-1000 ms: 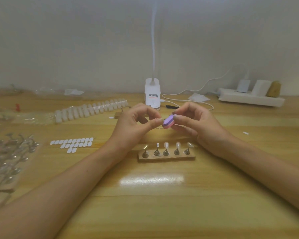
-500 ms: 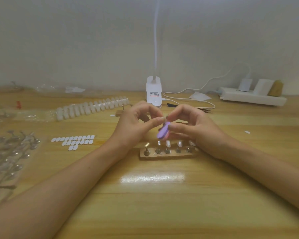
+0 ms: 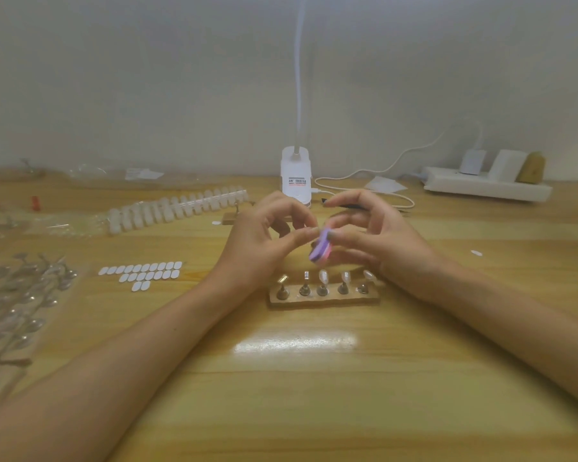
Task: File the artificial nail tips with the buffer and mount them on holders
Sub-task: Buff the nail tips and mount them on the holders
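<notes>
Above the table's middle, my right hand [image 3: 374,241] pinches a small purple and pink buffer [image 3: 320,251], tilted downward. My left hand [image 3: 264,241] meets it from the left, thumb and fingers pinched together against the buffer; the nail tip between them is too small and blurred to make out. Just below the hands stands a wooden holder base [image 3: 324,297] with several metal holders, most topped with a nail tip [image 3: 323,276]. A long strip of spare nail tips [image 3: 177,208] lies at the back left.
A sheet of white adhesive tabs [image 3: 141,273] lies left of the holder base. Loose metal holders in clear bags [image 3: 17,295] fill the far left. A white lamp base [image 3: 296,176], its cable, and a power strip [image 3: 484,185] line the wall.
The buffer has swung from nearly level to tilted downward, and my right hand has shifted slightly with it. My left hand has stayed pinched beside it.
</notes>
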A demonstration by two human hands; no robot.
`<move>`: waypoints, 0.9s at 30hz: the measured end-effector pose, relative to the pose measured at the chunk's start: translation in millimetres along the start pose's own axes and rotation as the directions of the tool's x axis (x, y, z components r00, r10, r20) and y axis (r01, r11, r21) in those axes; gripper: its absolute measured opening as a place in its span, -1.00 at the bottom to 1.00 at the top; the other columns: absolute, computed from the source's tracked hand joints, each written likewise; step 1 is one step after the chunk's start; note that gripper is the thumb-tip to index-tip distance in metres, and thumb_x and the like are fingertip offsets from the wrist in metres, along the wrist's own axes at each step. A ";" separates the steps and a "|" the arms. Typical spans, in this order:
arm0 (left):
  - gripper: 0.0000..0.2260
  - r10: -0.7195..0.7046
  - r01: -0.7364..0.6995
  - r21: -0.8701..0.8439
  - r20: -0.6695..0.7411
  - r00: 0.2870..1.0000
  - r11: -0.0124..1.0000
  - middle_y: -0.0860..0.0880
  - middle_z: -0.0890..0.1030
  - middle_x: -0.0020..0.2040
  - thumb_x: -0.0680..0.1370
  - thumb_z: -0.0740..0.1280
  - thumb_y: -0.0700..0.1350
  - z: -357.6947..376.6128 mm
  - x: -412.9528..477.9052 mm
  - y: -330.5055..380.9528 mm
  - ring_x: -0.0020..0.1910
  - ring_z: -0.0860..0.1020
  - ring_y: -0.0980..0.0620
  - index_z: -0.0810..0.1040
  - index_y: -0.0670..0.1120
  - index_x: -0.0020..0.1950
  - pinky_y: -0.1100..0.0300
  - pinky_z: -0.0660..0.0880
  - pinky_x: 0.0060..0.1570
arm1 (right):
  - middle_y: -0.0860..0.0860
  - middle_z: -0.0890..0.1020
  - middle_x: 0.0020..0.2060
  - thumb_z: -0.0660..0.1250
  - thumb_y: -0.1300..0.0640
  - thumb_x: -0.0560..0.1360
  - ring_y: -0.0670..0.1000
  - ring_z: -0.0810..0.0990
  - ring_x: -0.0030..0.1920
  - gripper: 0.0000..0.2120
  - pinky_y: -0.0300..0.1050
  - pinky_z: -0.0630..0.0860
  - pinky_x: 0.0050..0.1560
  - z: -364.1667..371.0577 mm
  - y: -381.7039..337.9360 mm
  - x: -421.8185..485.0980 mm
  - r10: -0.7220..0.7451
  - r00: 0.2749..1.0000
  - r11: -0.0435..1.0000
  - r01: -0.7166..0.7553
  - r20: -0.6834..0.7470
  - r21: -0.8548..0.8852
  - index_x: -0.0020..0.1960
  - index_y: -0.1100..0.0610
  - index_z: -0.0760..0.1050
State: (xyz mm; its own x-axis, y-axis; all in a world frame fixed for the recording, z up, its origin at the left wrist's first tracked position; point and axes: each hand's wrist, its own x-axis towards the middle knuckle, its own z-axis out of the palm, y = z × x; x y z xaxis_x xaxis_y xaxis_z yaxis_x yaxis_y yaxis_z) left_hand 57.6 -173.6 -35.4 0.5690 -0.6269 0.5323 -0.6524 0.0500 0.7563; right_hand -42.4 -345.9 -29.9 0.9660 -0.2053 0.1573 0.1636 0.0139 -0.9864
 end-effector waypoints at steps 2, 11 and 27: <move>-0.85 0.017 -0.017 0.013 0.021 1.000 1.000 0.02 0.57 -0.14 0.48 0.47 -0.23 0.7 -0.1 1.3 -0.20 0.51 0.26 0.60 -0.01 -0.20 0.42 0.42 -0.16 | 0.17 0.67 -0.05 0.46 0.19 0.37 0.10 0.73 -0.10 -0.52 -0.14 0.65 -0.10 -2.1 -4.3 1.0 -0.015 0.992 0.999 0.020 -0.128 0.038 0.25 0.17 0.44; -0.88 0.034 -0.034 0.038 -0.001 0.999 0.999 0.06 0.55 -0.14 0.48 0.47 -0.25 1.2 -0.6 1.7 -0.19 0.50 0.27 0.60 -0.06 -0.19 0.44 0.40 -0.17 | 0.13 0.69 -0.09 0.48 0.18 0.36 0.10 0.72 -0.09 -0.40 -0.14 0.65 -0.10 -4.5 -4.6 1.1 0.009 0.991 0.998 -0.001 -0.134 0.058 0.37 0.15 0.41; -0.90 -0.227 0.232 -0.193 0.049 0.973 0.953 0.18 0.60 -0.25 0.47 0.49 -0.08 -1.7 0.1 -1.8 -0.36 0.41 0.21 0.63 0.02 -0.23 0.46 0.33 -0.34 | -0.13 0.67 0.00 0.47 0.21 0.50 -0.22 0.58 0.08 -0.77 -0.46 0.38 0.00 -1.1 -4.1 -8.4 -0.265 0.964 0.671 0.194 0.013 -0.716 0.11 0.00 0.60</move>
State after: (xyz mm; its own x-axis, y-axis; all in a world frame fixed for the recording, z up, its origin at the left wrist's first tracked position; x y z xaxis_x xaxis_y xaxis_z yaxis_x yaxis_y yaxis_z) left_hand 59.6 -172.4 -36.0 0.6769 -0.6593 0.3273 -0.3934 0.0518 0.9179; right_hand -51.4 -345.4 -27.2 0.8907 -0.1885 0.4137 0.1541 -0.7309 -0.6649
